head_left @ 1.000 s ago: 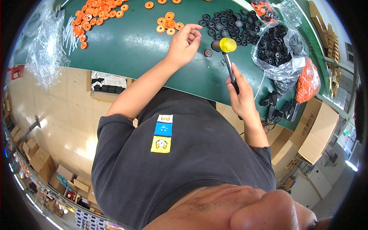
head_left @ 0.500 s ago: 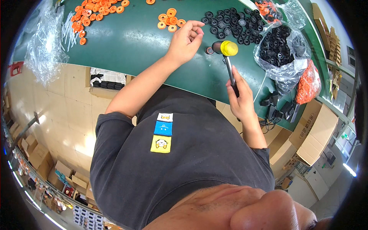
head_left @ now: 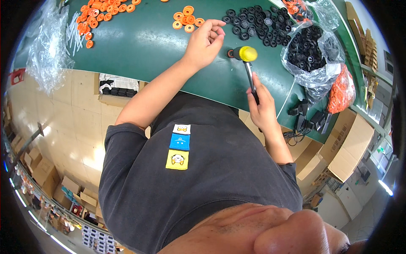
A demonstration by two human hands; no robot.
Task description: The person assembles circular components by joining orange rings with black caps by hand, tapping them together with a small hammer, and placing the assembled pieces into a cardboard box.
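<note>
My right hand (head_left: 263, 108) is wrapped round the dark handle of a mallet (head_left: 248, 54), which has a yellow face and a black head. The mallet head is over a small black-and-orange round part (head_left: 229, 53) on the green table and hides some of it; whether they touch I cannot tell. To the left of that part, my left hand (head_left: 204, 44) hovers with fingers loosely bent and thumb apart, nothing visible in it. Beyond it are a small cluster of orange discs (head_left: 188, 19) and a wide spread of black round caps (head_left: 258, 25).
More orange discs (head_left: 99, 12) are heaped at the far left beside white strips (head_left: 75, 36) and clear plastic film (head_left: 48, 55). On the right are a clear bag of black caps (head_left: 306, 53), a bag of orange parts (head_left: 341, 91), black cabled devices (head_left: 301, 114) and a cardboard box (head_left: 351, 146).
The mallet head has shifted slightly down and its handle has tilted, with my right hand moving a little left and lower. My left hand has stayed almost still.
</note>
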